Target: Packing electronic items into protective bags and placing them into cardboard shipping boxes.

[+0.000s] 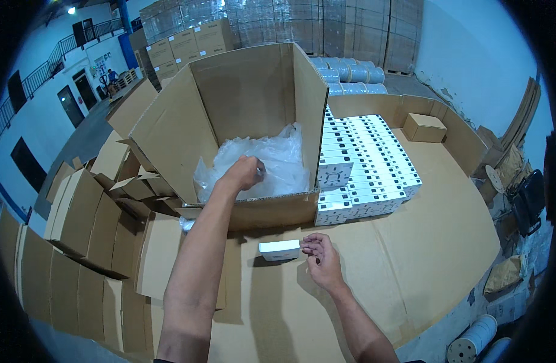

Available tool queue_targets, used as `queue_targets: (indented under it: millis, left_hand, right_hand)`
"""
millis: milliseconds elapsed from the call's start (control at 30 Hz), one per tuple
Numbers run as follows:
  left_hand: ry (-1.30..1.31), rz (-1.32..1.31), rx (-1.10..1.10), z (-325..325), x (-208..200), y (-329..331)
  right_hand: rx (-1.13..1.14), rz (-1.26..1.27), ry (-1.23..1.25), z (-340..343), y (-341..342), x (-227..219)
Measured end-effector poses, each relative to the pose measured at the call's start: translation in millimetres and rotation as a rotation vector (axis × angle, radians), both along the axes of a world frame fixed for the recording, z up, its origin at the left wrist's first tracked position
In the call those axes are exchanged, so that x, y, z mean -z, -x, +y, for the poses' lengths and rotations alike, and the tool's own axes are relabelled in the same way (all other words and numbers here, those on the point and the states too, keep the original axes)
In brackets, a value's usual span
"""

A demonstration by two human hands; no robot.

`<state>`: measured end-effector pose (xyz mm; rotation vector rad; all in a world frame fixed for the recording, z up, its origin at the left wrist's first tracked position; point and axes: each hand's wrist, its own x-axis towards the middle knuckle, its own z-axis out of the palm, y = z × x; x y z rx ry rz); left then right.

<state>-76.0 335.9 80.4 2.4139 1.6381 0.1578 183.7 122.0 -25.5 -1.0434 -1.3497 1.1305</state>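
My left hand [246, 173] reaches over the front wall of a large open cardboard carton [244, 78]. Its curled fingers are closed on a clear plastic bag [278, 148], one of a crumpled heap inside; the fingertips are partly hidden. On the cardboard-covered table [374, 272] lies a small white box [279, 250]. Beside that box's right end is my right hand [324, 259], thumb and fingers apart and bent, not wrapped around anything. Whether a fingertip touches the box I cannot tell.
Stacked white boxes [374, 157] stand in rows right of the carton. Brown cartons [90, 242] crowd the left side. A small brown box [424, 127] sits at the far right, by the table's raised cardboard edge [465, 130]. Spools [350, 73] and wrapped pallets stand behind.
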Motion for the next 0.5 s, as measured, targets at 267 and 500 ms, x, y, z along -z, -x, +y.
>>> queue_targets:
  millis: [267,500]
  left_hand:
    - [-0.046,-0.664,-0.392,-4.7,-6.1,-0.6]
    - [-0.157,-0.792,-0.417,-3.0,-11.8,10.3]
  right_hand:
    - [-0.005,-0.038,-0.003,0.8,-5.4,3.0]
    - [-0.038,-0.055,0.044,1.1,-6.0,-4.3]
